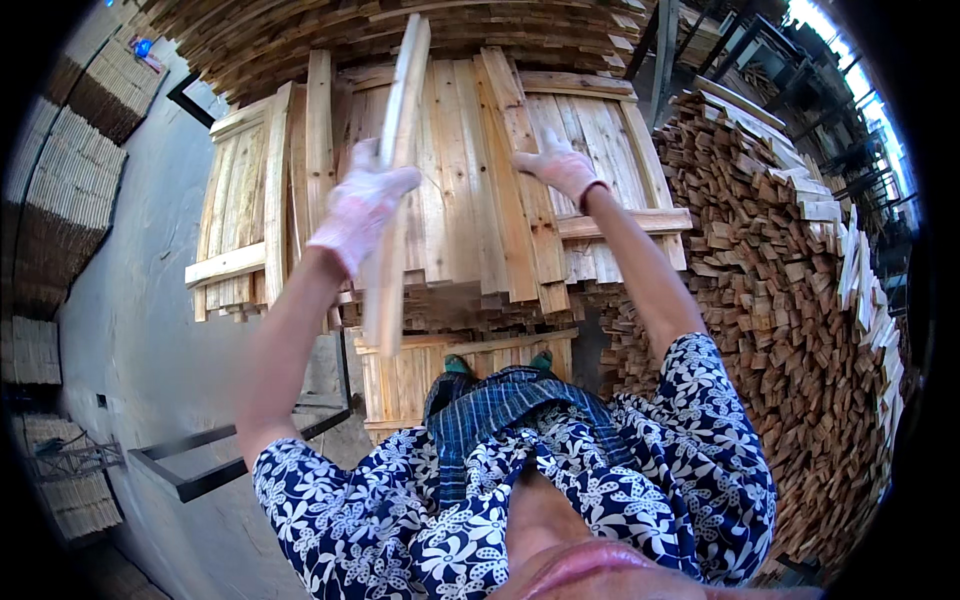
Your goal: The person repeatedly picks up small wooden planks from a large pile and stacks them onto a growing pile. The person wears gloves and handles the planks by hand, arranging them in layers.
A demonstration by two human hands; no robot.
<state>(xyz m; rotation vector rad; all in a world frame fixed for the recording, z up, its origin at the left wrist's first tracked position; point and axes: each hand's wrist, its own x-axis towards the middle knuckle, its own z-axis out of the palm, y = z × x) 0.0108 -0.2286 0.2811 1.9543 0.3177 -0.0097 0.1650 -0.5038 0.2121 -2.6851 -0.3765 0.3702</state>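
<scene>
My left hand (pixel 362 208), in a pale work glove, is closed around a long narrow wooden board (pixel 404 110). That board is raised over a layer of loose boards (pixel 450 170) and is slightly blurred. My right hand (pixel 562 168), gloved too, has its fingers spread. Its fingertips are at the edge of another board (pixel 514 120), which lies lengthwise with one more beside it. A slatted wooden panel (pixel 595 140) with cross battens lies under and beyond my right hand. To the left is a similar panel (pixel 235 205).
Stacked boards (pixel 420 30) rise behind the panels. A tall pile of cut wood pieces (pixel 780 290) fills the right side. Low at the left stands a dark metal frame (pixel 190 485) on the grey floor (pixel 150 270). Another slatted panel (pixel 400 385) is by my feet.
</scene>
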